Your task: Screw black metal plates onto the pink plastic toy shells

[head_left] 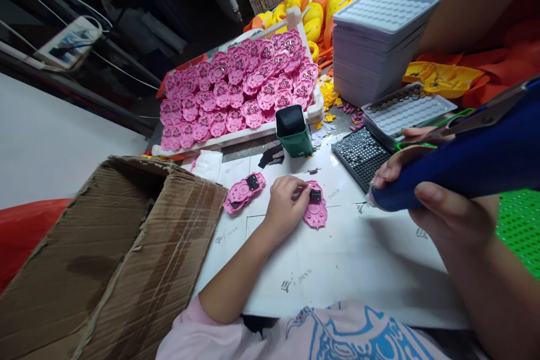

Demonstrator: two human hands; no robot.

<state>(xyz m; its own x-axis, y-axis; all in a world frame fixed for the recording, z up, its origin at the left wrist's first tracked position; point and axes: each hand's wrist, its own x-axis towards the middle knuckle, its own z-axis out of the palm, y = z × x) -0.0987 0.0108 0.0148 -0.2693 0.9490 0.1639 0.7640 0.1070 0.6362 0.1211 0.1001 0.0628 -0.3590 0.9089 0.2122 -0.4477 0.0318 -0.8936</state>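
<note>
My left hand point(287, 202) bends over a pink plastic shell point(316, 215) on the white work surface. Its thumb and fingertips close on a small black block point(315, 196) set in the shell. A second pink shell point(243, 193) with black parts lies to the left of that hand. My right hand point(451, 208) wraps around a blue electric screwdriver point(439, 166), raised at the right with its pale tip pointing left. The thumb is below the body, and some fingers are partly hidden behind it. Below and behind the tip is a black tray of small screws point(363, 157).
A white crate point(223, 143) holds rows of pink shells. Near it stand a green container point(297, 143) and stacked white trays point(371, 50). An open cardboard box point(169, 230) borders the left side. Yellow and orange plastic pieces point(312, 17) are piled behind; green mesh point(521, 225) is at right.
</note>
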